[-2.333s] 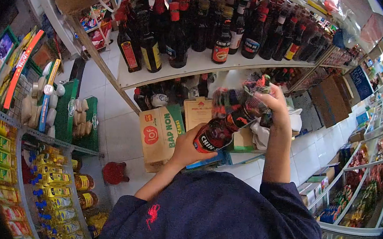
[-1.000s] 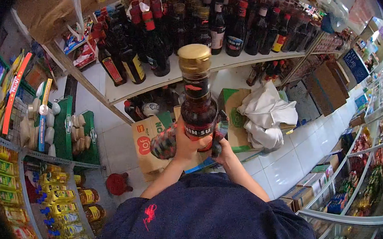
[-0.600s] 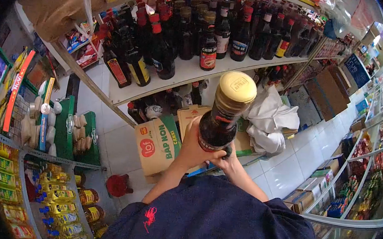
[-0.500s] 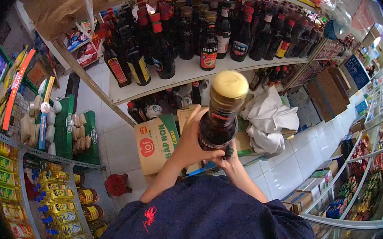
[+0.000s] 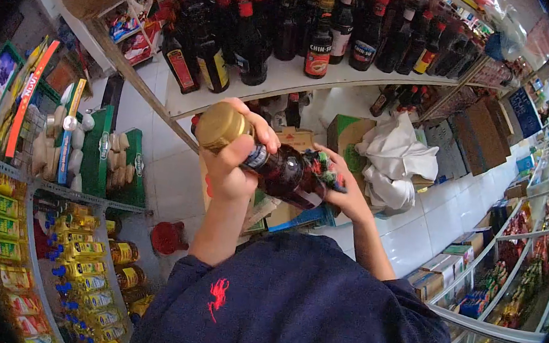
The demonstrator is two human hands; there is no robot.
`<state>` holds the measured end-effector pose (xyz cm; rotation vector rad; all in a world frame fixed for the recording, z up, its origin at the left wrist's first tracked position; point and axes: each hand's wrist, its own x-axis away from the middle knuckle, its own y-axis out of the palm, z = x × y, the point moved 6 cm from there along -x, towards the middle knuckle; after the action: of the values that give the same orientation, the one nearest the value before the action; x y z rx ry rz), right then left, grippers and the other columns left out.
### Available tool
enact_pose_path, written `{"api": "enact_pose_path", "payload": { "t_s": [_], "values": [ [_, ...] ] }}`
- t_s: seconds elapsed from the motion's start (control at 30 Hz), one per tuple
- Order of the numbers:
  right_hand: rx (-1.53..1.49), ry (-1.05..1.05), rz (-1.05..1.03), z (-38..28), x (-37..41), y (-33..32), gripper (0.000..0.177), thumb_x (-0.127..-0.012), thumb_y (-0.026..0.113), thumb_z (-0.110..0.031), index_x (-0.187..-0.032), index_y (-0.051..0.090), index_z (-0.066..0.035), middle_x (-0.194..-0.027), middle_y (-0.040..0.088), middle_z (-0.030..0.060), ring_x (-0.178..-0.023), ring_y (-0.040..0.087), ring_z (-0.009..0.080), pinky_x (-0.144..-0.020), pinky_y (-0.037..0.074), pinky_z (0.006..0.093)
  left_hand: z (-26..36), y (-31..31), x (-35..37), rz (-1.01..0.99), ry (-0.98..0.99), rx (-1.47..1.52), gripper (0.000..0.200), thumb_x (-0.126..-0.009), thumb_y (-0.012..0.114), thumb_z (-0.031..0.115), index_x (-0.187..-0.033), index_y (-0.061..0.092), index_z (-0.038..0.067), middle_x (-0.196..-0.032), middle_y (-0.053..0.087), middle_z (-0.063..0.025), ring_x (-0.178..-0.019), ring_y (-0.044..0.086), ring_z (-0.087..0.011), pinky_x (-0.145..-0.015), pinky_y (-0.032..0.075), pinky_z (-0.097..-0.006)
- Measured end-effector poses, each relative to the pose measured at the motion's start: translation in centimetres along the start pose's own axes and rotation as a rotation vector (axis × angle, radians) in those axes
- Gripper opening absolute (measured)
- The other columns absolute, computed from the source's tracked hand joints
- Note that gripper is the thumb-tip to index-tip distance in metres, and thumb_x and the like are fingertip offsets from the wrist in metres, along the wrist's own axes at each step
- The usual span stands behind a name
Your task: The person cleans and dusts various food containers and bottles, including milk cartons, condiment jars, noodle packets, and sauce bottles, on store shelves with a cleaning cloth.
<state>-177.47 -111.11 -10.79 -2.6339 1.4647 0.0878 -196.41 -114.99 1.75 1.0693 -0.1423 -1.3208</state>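
My left hand [image 5: 232,161] is closed round the neck of a dark sauce bottle [image 5: 284,172], just below its gold cap [image 5: 222,127]. The bottle lies tilted, cap to the left and towards me, base to the right. In my right hand [image 5: 350,191] is a crumpled dark cloth [image 5: 322,169] with green and red patches, pressed against the bottle's side near the base. The bottle's label is mostly hidden. Beyond my hands, a shelf [image 5: 283,83] carries several dark sauce bottles, among them a CHIN-SU bottle [image 5: 319,47] with a red label.
Under the shelf are cardboard boxes [image 5: 344,133] and a white cloth bundle [image 5: 398,154]. Cooking oil bottles [image 5: 84,262] line a rack at the lower left, near a red stool [image 5: 169,237]. A glass-fronted display case [image 5: 497,325] stands at the right.
The bottle has swung from upright to tilted, its cap moving left and down. My left hand has shifted from its body to the neck; my right hand has moved right and up with the cloth.
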Motion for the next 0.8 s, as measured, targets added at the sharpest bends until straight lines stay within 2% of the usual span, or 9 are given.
{"api": "enact_pose_path", "payload": {
  "t_s": [0.07, 0.1, 0.2, 0.27, 0.33, 0.47, 0.53, 0.63, 0.8],
  "values": [
    [0.146, 0.005, -0.169, -2.5, 0.8, 1.3, 0.079, -0.066, 0.064, -0.035, -0.127, 0.032, 0.004, -0.132, 0.032, 0.0195, -0.125, 0.029, 0.0280, -0.101, 0.022, 0.0340, 0.3, -0.1, -0.1, -0.051, -0.001, -0.013, 0.043, -0.068, 0.063, 0.023, -0.100, 0.040, 0.004, -0.069, 0.051, -0.0104, -0.060, 0.052, -0.0196, -0.060, 0.044, -0.0335],
    [0.224, -0.076, -0.208, -3.2, 1.0, 1.9, 0.087, -0.068, 0.060, -0.048, -0.130, 0.028, 0.005, -0.133, 0.032, 0.0203, -0.127, 0.026, 0.0283, -0.102, 0.020, 0.0343, 0.5, -0.1, -0.2, -0.076, -0.001, -0.021, 0.045, -0.067, 0.062, 0.027, -0.099, 0.039, 0.006, -0.069, 0.050, -0.0094, -0.060, 0.051, -0.0202, -0.061, 0.044, -0.0355],
    [-0.114, -0.197, -0.341, -6.4, -0.1, 3.1, 0.091, -0.071, 0.050, -0.060, -0.130, 0.026, 0.005, -0.133, 0.032, 0.0211, -0.126, 0.027, 0.0291, -0.102, 0.020, 0.0345, 0.5, 0.6, 0.0, -0.211, -0.050, 0.019, 0.044, -0.066, 0.062, 0.027, -0.098, 0.039, 0.006, -0.068, 0.049, -0.0086, -0.059, 0.052, -0.0200, -0.061, 0.044, -0.0352],
    [-0.025, -0.297, -0.357, -9.1, -1.3, 3.3, 0.084, -0.078, 0.038, -0.061, -0.128, 0.031, 0.006, -0.132, 0.033, 0.0200, -0.124, 0.030, 0.0278, -0.101, 0.022, 0.0343, 0.5, 1.3, 0.2, -0.256, -0.059, 0.025, 0.043, -0.066, 0.062, 0.027, -0.096, 0.039, 0.007, -0.067, 0.049, -0.0084, -0.059, 0.052, -0.0201, -0.061, 0.043, -0.0351],
    [-0.143, -0.143, -0.512, -9.4, -2.0, 3.9, 0.070, -0.086, 0.033, -0.052, -0.123, 0.037, 0.007, -0.131, 0.036, 0.0184, -0.122, 0.034, 0.0252, -0.100, 0.023, 0.0328, 0.7, 2.0, 0.5, -0.305, -0.070, 0.030, 0.043, -0.066, 0.062, 0.027, -0.095, 0.038, 0.007, -0.067, 0.049, -0.0083, -0.058, 0.052, -0.0203, -0.060, 0.043, -0.0351],
    [0.045, 0.103, -0.466, -7.8, -3.5, 3.5, 0.055, -0.089, 0.035, -0.042, -0.122, 0.042, 0.002, -0.123, 0.043, 0.0162, -0.114, 0.041, 0.0236, -0.098, 0.028, 0.0324, 0.9, 3.3, 0.8, -0.379, -0.074, 0.150, 0.043, -0.066, 0.063, 0.029, -0.094, 0.038, 0.008, -0.066, 0.050, -0.0086, -0.057, 0.052, -0.0208, -0.059, 0.042, -0.0360],
    [0.055, -0.008, -0.581, -6.8, -4.9, 3.5, 0.043, -0.089, 0.043, -0.031, -0.120, 0.045, -0.001, -0.121, 0.045, 0.0138, -0.113, 0.041, 0.0217, -0.097, 0.030, 0.0339, 1.1, 3.9, 0.7, -0.442, -0.112, 0.281, 0.044, -0.066, 0.063, 0.031, -0.095, 0.038, 0.008, -0.066, 0.050, -0.0086, -0.055, 0.051, -0.0206, -0.058, 0.042, -0.0355],
    [-0.466, 0.200, -0.991, -4.6, -5.7, 7.0, 0.034, -0.083, 0.057, -0.019, -0.113, 0.050, -0.004, -0.117, 0.049, 0.0115, -0.093, 0.055, 0.0202, -0.080, 0.046, 0.0273, 1.1, 4.5, 0.4, -0.533, -0.124, 0.361, 0.044, -0.067, 0.064, 0.033, -0.094, 0.040, 0.009, -0.065, 0.050, -0.0066, -0.052, 0.051, -0.0190, -0.055, 0.042, -0.0348],
    [-0.442, 0.160, -0.835, 0.5, -7.0, 6.7, 0.034, -0.083, 0.056, -0.018, -0.113, 0.049, -0.004, -0.114, 0.051, 0.0120, -0.090, 0.057, 0.0196, -0.079, 0.046, 0.0262, 1.5, 4.1, -1.1, -0.520, -0.105, 0.480, 0.041, -0.067, 0.061, 0.034, -0.093, 0.042, 0.009, -0.063, 0.049, -0.0049, -0.051, 0.051, -0.0170, -0.054, 0.043, -0.0340]
  ]
}}
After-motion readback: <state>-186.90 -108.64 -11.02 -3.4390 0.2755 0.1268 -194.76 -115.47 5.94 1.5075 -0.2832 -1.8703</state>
